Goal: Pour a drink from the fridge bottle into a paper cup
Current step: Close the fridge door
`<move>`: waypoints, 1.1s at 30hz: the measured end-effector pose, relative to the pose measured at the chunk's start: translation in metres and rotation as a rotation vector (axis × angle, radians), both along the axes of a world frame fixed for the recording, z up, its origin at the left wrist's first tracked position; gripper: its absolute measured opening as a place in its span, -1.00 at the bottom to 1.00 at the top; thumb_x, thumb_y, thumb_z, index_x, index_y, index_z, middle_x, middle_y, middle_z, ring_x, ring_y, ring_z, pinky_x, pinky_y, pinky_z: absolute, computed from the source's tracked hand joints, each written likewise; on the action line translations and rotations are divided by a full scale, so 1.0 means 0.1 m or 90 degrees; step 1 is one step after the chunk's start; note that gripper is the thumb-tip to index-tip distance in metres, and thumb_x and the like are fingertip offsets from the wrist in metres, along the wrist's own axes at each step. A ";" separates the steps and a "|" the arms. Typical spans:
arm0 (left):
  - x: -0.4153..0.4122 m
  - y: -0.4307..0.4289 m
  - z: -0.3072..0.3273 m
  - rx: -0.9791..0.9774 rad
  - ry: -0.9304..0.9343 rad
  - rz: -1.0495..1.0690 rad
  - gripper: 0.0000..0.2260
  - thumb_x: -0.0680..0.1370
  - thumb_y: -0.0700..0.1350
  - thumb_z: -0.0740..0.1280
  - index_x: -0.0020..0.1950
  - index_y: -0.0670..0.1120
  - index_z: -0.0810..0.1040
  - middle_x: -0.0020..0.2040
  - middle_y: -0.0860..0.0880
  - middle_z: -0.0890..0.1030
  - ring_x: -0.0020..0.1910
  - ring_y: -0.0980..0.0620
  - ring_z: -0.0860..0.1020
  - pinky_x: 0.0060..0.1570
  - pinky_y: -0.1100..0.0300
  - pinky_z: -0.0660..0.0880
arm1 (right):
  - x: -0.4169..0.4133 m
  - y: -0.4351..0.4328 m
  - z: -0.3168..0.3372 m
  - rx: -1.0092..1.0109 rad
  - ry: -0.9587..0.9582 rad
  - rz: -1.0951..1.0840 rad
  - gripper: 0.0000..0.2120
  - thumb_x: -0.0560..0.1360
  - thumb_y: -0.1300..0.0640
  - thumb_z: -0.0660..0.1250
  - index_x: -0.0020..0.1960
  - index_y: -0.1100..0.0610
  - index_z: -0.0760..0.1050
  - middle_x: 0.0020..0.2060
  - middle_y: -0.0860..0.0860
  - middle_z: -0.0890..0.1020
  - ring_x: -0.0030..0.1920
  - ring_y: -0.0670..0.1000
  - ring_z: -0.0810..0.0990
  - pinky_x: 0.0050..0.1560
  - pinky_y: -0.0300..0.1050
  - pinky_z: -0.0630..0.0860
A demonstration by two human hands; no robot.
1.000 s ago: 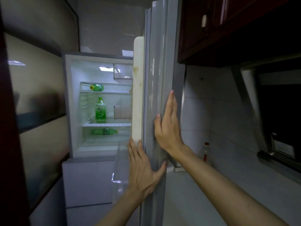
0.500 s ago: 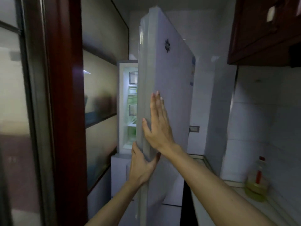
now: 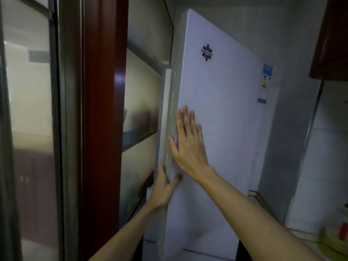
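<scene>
Flat against the white front of the fridge door [image 3: 222, 113], my right hand [image 3: 189, 146] lies spread, fingers pointing up, its thumb at the door's left edge. Below it, my left hand [image 3: 163, 189] wraps that same edge, thumb on the front face and fingers curled behind, out of sight. No bottle or paper cup shows from where I stand; the door covers the fridge's inside. A dark logo [image 3: 206, 52] sits high on the door, above my right hand, and a blue energy label [image 3: 265, 83] near its right edge.
</scene>
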State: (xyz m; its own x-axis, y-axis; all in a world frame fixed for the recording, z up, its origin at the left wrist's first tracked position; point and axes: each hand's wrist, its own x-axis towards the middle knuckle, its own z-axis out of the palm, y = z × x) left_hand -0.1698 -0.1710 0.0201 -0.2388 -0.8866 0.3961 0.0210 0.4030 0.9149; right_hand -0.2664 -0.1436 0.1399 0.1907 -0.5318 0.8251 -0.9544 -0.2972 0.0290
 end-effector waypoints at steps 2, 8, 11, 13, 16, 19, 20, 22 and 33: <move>0.10 -0.19 0.00 -0.001 0.003 -0.015 -0.14 0.51 0.20 0.36 0.60 0.02 -0.11 0.56 0.02 0.16 0.48 0.09 0.25 0.45 0.05 0.30 | 0.09 -0.20 0.00 -0.008 0.022 -0.047 -0.34 0.61 -0.15 -0.14 0.52 0.04 -0.44 0.55 0.04 -0.32 0.57 0.08 -0.28 0.55 0.21 -0.10; 0.24 -0.74 -0.01 -0.029 0.035 0.011 -0.20 0.49 0.22 0.34 0.59 0.08 -0.01 0.55 0.12 0.18 0.48 0.20 0.18 0.47 0.14 0.14 | 0.30 -0.73 0.00 -0.002 0.050 -0.110 -0.34 0.63 -0.17 -0.14 0.54 0.08 -0.38 0.56 0.06 -0.29 0.57 0.11 -0.28 0.54 0.23 -0.12; 0.29 -0.97 -0.01 -0.058 0.030 0.030 -0.25 0.53 0.16 0.33 0.59 0.07 0.00 0.55 0.14 0.16 0.50 0.23 0.15 0.47 0.19 0.09 | 0.33 -0.97 0.01 -0.005 0.073 -0.127 -0.32 0.64 -0.17 -0.07 0.56 0.10 -0.34 0.57 0.05 -0.27 0.57 0.11 -0.27 0.54 0.24 -0.12; 0.32 -1.07 0.00 -0.076 0.029 0.024 -0.29 0.56 0.09 0.32 0.59 0.05 0.00 0.55 0.14 0.16 0.50 0.23 0.15 0.51 0.15 0.10 | 0.34 -1.12 0.01 -0.004 0.080 -0.129 -0.32 0.64 -0.17 -0.06 0.56 0.09 -0.33 0.57 0.06 -0.27 0.57 0.11 -0.27 0.53 0.25 -0.12; 0.34 -1.27 0.00 -0.087 0.028 0.033 -0.32 0.58 0.03 0.30 0.60 0.02 0.00 0.57 0.10 0.15 0.52 0.19 0.15 0.54 0.06 0.09 | 0.36 -1.36 0.00 -0.010 0.079 -0.125 -0.32 0.63 -0.19 -0.09 0.56 0.09 -0.34 0.57 0.06 -0.28 0.57 0.12 -0.28 0.53 0.26 -0.14; 0.34 -1.55 -0.04 -0.076 0.020 0.068 -0.32 0.57 0.07 0.30 0.59 0.01 0.05 0.56 0.04 0.21 0.52 0.10 0.20 0.52 -0.05 0.15 | 0.39 -1.62 -0.03 -0.013 0.076 -0.122 -0.32 0.61 -0.19 -0.14 0.57 0.09 -0.33 0.57 0.07 -0.28 0.56 0.13 -0.29 0.53 0.26 -0.16; 0.34 -1.64 -0.05 -0.067 0.016 0.070 -0.34 0.57 0.08 0.30 0.59 0.02 0.08 0.54 0.03 0.25 0.50 0.08 0.25 0.50 -0.06 0.20 | 0.40 -1.71 -0.03 -0.019 0.076 -0.120 -0.32 0.62 -0.18 -0.12 0.58 0.09 -0.32 0.57 0.07 -0.27 0.56 0.13 -0.29 0.53 0.26 -0.17; 0.33 -1.78 -0.04 -0.042 0.022 0.053 -0.40 0.57 0.09 0.30 0.56 0.05 0.17 0.47 0.03 0.37 0.41 0.10 0.39 0.40 0.01 0.37 | 0.42 -1.86 -0.03 -0.024 0.077 -0.112 -0.31 0.63 -0.16 -0.04 0.58 0.09 -0.29 0.57 0.07 -0.26 0.56 0.13 -0.29 0.52 0.26 -0.19; 0.25 -2.56 0.01 -0.039 0.046 0.071 -0.58 0.63 -0.05 0.23 0.48 0.06 0.25 0.29 0.11 0.47 0.21 0.30 0.48 0.00 0.50 0.45 | 0.39 -2.76 -0.06 -0.043 0.100 -0.138 -0.30 0.63 -0.18 -0.04 0.59 0.15 -0.23 0.58 0.11 -0.22 0.56 0.18 -0.28 0.49 0.33 -0.20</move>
State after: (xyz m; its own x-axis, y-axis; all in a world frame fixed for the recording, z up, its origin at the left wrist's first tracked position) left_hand -0.1445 -0.4267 0.0208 -0.1097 -0.8796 0.4630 0.0373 0.4618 0.8862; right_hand -0.2278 -0.4198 0.1337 0.2061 -0.5191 0.8295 -0.9779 -0.0783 0.1940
